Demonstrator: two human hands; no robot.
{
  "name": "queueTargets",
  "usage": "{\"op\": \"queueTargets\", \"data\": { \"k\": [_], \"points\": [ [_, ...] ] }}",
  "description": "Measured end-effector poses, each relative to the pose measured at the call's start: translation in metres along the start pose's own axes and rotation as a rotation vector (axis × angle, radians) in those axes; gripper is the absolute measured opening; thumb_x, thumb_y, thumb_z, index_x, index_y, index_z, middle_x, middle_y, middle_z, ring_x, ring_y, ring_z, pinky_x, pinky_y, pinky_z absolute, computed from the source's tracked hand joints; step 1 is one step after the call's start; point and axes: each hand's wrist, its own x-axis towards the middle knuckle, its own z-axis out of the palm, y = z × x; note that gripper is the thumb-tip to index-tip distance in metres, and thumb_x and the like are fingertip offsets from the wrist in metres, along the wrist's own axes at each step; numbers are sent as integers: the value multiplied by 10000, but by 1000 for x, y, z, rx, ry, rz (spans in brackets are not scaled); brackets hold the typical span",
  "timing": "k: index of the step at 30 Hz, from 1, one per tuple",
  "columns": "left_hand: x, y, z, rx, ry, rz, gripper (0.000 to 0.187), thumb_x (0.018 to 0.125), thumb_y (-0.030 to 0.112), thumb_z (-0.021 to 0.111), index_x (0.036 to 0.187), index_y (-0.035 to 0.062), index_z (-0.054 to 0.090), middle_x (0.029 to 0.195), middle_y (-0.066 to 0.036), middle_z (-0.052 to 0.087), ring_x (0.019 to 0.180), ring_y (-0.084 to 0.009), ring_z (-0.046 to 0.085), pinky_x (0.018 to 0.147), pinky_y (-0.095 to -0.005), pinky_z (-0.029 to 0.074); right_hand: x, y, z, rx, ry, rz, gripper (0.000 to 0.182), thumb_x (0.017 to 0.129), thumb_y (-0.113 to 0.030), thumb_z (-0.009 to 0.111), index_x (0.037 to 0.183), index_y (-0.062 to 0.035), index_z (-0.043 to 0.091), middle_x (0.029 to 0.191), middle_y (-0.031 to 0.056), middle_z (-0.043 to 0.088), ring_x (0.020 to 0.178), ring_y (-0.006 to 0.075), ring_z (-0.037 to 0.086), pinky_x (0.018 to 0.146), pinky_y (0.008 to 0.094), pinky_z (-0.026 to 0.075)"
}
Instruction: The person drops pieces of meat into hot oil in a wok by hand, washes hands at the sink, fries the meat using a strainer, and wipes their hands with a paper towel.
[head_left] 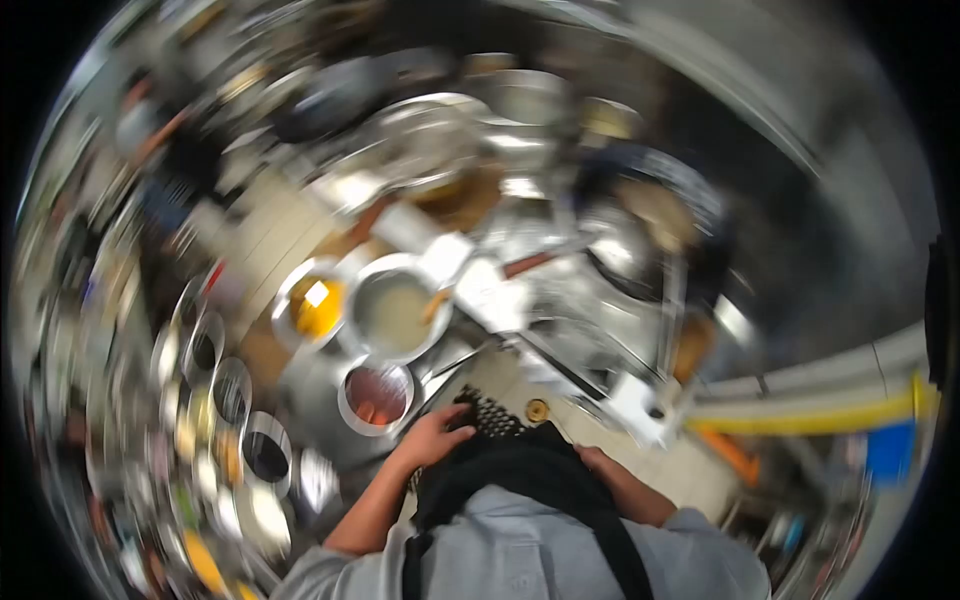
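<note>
Watching through the head camera, I saw the left hand [436,432] lying with fingers curled loosely on the edge of a dark perforated mat [492,412] at the near side of a crowded kitchen counter [600,440]. The right hand [590,458] sat just beside the black apron [520,470], mostly hidden, so I could not tell its grip. Just beyond the left hand stood a small steel bowl of reddish stuff [376,394], a larger bowl of pale liquid [398,312] and a bowl of yellow [316,302]. The view was blurred.
</note>
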Motion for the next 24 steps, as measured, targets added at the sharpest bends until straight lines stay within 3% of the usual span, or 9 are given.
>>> {"op": "queueTargets", "data": {
  "k": [6, 14, 16, 18, 20, 21, 22, 23, 24],
  "points": [
    [-135, -31, 77, -92, 397, -145, 574, 833, 295, 638, 1297, -1, 474, 1254, -197, 544, 1131, -305, 552, 957, -375, 440, 118, -22, 24, -938, -236, -634, 485, 825, -372, 579, 1074, 42, 605, 978, 197, 649, 852, 321, 643, 746, 428, 503],
    [-372, -80, 139, -255, 1134, -472, 453, 819, 240, 650, 1211, 33, 557, 1122, -120, 625, 992, -201, 589, 866, -326, 461, 155, -77, 110, -1706, -312, -949, 405, 775, -279, 638, 1033, 33, 629, 885, 190, 671, 790, 301, 661, 718, 386, 515],
    [-452, -71, 128, -152, 1498, -430, 300, 822, 197, 645, 1089, 62, 625, 923, -44, 653, 827, -125, 570, 771, -298, 474, 119, -97, 142, -1658, -369, -1010, 397, 752, -269, 663, 1015, 28, 638, 854, 183, 675, 783, 289, 665, 712, 375, 515],
    [-551, -32, 102, 46, 1787, -710, 240, 829, 205, 613, 1021, 71, 659, 807, -65, 640, 769, -179, 597, 747, -312, 484, -29, -133, 179, -1516, -468, -1039, 401, 718, -271, 698, 989, 21, 652, 816, 172, 678, 784, 270, 669, 708, 364, 511],
    [-656, -9, 69, 251, 2055, -896, 287, 858, 291, 608, 1006, 60, 693, 904, -103, 664, 705, -148, 598, 658, -310, 486, 51, -136, 234, -1397, -480, -1116, 326, 730, -212, 691, 960, 16, 658, 759, 133, 666, 722, 224, 649, 662, 352, 514],
    [-716, -7, 51, 805, 2146, -843, 285, 853, 288, 609, 951, 36, 698, 845, -102, 667, 666, -155, 600, 618, -306, 477, 77, -144, 259, -1270, -496, -1186, 252, 741, -153, 684, 932, 11, 663, 701, 95, 654, 660, 178, 629, 616, 341, 516],
    [-750, 20, 29, 597, 2291, -743, 272, 846, 268, 616, 938, 24, 695, 811, -109, 673, 689, -187, 622, 637, -303, 479, 57, -152, 278, -1273, -492, -1195, 252, 741, -153, 684, 932, 11, 663, 701, 95, 654, 660, 178, 629, 616, 341, 516],
    [-803, 18, 9, 972, 2277, -747, 254, 835, 236, 629, 968, 27, 688, 830, -128, 681, 720, -208, 640, 669, -301, 489, 30, -156, 299, -1265, -464, -1288, 259, 727, -112, 690, 950, 16, 662, 716, 97, 657, 640, 176, 627, 589, 328, 510],
    [-846, 20, -11, 929, 2274, -764, 236, 821, 189, 639, 987, 26, 683, 855, -132, 686, 743, -202, 646, 698, -303, 496, 6, -150, 311, -1258, -441, -1371, 274, 713, -71, 696, 968, 21, 661, 732, 99, 660, 620, 174, 625, 561, 315, 504]
  ]
}}
